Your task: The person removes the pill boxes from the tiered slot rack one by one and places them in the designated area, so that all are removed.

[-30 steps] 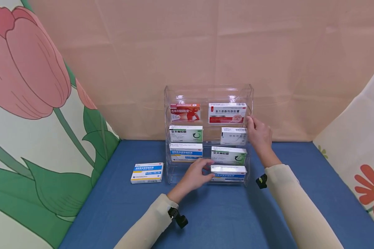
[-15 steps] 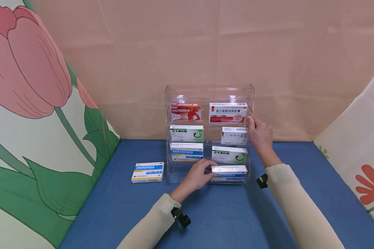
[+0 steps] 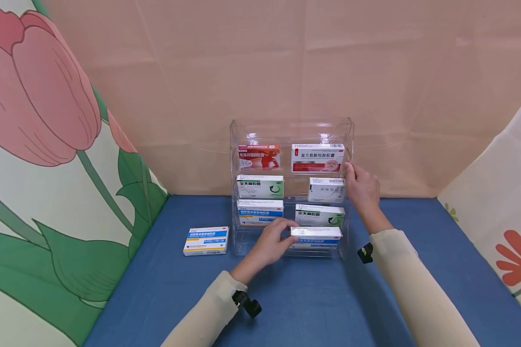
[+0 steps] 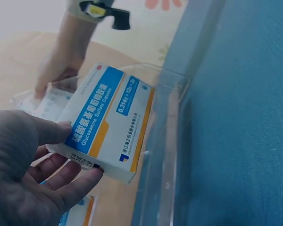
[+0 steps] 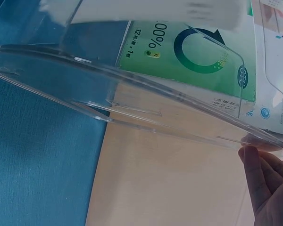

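Observation:
My left hand (image 3: 271,243) pinches the left end of a white, blue and yellow medicine box (image 4: 111,120), labelled Glucosamine Sulfate Capsules, thumb on its face and fingers beneath. In the head view this box overlaps the bottom tier of a clear acrylic display rack (image 3: 292,126), at the right. My right hand (image 3: 363,190) grips the rack's right side edge, thumb and fingers around the clear panel in the right wrist view. Just above the held box sits a green-and-white medicine box (image 3: 319,215); a white medicine box (image 3: 326,190) is beside my right hand.
On the upper tiers stand a red box (image 3: 259,157) and a white-and-red box (image 3: 317,158). Another green-and-white box (image 3: 260,187) and a blue-and-white box (image 3: 260,212) fill the left column. A similar blue-and-white box (image 3: 206,240) lies on the blue table (image 3: 312,308), left of the rack.
My left hand has shifted slightly left and up with the medicine box, which has risen a little from its place in the bottom tier. The right hand has stayed on the rack.

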`<state>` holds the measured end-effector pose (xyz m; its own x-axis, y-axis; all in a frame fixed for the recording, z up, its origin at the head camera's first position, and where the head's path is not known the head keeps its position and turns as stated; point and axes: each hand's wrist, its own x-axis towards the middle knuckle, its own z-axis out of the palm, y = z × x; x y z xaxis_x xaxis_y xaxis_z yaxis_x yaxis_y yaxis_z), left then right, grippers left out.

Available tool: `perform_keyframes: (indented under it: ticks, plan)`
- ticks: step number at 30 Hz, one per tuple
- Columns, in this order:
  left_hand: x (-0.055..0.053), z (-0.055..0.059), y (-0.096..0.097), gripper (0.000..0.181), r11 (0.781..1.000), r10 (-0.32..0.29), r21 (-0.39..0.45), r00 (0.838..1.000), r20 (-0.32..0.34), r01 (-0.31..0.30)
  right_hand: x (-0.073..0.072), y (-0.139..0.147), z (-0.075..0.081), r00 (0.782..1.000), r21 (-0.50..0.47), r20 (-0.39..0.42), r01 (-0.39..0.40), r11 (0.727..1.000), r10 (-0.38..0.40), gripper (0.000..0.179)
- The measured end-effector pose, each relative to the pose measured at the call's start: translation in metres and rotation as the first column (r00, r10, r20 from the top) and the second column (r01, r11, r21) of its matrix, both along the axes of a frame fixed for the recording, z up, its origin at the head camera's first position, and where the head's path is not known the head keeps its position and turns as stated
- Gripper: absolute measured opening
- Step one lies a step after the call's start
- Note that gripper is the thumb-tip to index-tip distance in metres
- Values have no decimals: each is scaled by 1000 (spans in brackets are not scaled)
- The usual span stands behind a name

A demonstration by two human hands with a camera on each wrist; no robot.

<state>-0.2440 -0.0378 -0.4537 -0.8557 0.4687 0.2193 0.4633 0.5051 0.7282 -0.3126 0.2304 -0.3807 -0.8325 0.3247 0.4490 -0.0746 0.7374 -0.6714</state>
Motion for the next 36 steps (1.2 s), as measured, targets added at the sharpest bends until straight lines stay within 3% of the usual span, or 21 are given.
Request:
perform_keyframes:
  ticks: [9, 19, 24, 36]
  plan:
    - [10, 20, -17, 32, 999, 39, 36, 999, 15, -39, 1, -1, 1, 1000, -3, 16, 8, 1000, -8, 60]
    - [21, 37, -46, 36, 999, 23, 40, 998, -60, -20, 1, -1, 2, 1000, 3, 30, 8, 1000, -8, 60]
    - [24, 37, -65, 35, 999, 12, 34, 999, -46, -10, 2, 0, 3, 999, 18, 31, 12, 1000, -13, 60]
    - [37, 25, -128, 31, 998, -34, 47, 996, 83, 30, 2, 1, 3, 1000, 28, -2, 7, 1000, -7, 57]
